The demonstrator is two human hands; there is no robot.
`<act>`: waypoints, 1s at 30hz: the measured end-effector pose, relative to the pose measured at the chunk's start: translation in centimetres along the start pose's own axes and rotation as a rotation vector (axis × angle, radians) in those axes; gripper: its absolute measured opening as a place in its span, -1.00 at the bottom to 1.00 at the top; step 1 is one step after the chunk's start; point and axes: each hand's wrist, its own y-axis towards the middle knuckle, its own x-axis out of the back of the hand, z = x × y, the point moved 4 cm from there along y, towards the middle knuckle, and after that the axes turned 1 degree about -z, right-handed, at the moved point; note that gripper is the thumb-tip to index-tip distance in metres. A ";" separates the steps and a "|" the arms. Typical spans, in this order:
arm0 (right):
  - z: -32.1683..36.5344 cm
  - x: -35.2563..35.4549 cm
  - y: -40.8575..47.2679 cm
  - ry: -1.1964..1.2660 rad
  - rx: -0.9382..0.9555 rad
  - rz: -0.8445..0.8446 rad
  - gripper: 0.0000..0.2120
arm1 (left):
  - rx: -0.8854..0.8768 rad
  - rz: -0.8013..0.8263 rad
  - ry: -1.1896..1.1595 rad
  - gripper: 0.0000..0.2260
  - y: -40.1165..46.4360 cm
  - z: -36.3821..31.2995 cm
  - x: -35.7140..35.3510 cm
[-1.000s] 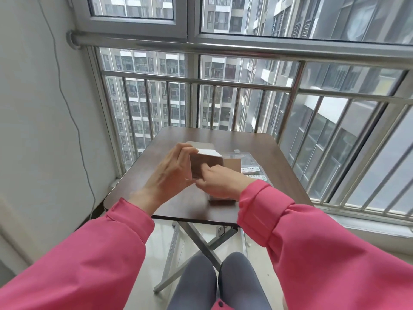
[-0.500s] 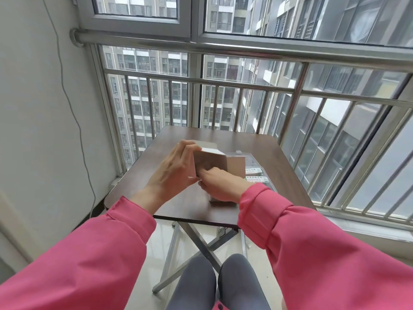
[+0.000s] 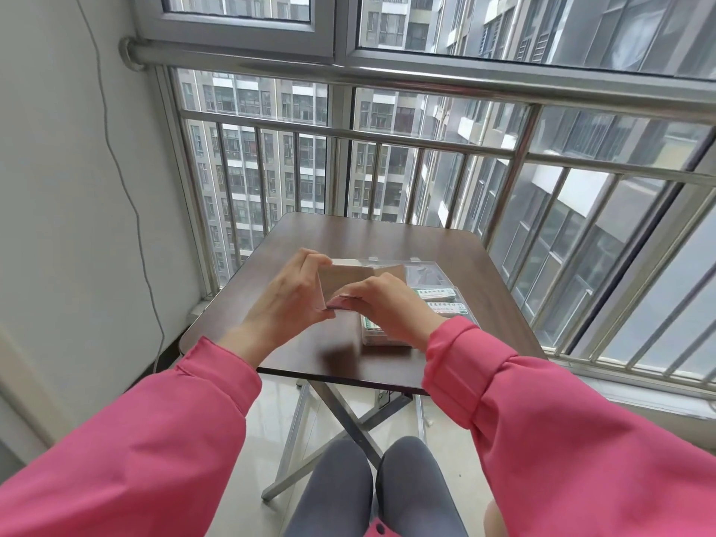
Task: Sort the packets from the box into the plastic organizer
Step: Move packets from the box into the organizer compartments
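Two hands are working right at the middle of the frame, so that's where I'm looking in the head view (the only view I've got). My left hand (image 3: 288, 294) is gripping the small cardboard box (image 3: 350, 279), fingers curled over its top left edge and thumb down at the lower corner, holding it up off the table (image 3: 341, 234). My right hand (image 3: 391, 304) is curling in at the box's lower front edge, fingertips pinching something small and pinkish there. I'm guessing it's a packet (image 3: 336, 303) coming out, but it's too tiny to call for sure.

Just right of and behind the box, the clear plastic organizer (image 3: 463, 300) is sitting on the table, partly hidden by my right hand, with green-labelled packets (image 3: 436, 293) already lying in its compartments.

Handling-wise, I'm judging that box as light, thin card: stiff enough to hold by the edges but easy to crush, so I'm keeping the squeeze on the corners rather than the flat faces. Packets look flat, light and probably a bit slippery, so pinching one by its exposed end and sliding it straight out seems best. That organizer looks light too and could skate on the table if bumped.
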 end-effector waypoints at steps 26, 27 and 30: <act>-4.2 1.0 -1.3 1.316 -0.678 -0.215 -0.86 | 0.249 0.236 0.173 -0.27 1.6 2.3 -2.1; -4.3 1.1 -1.6 1.334 -0.686 -0.212 -0.84 | 0.171 0.124 0.132 -0.33 1.7 1.2 -1.9; -4.6 1.1 -2.4 1.391 -0.708 -0.218 -0.87 | -0.164 -0.131 0.039 -0.65 1.8 -2.0 -1.7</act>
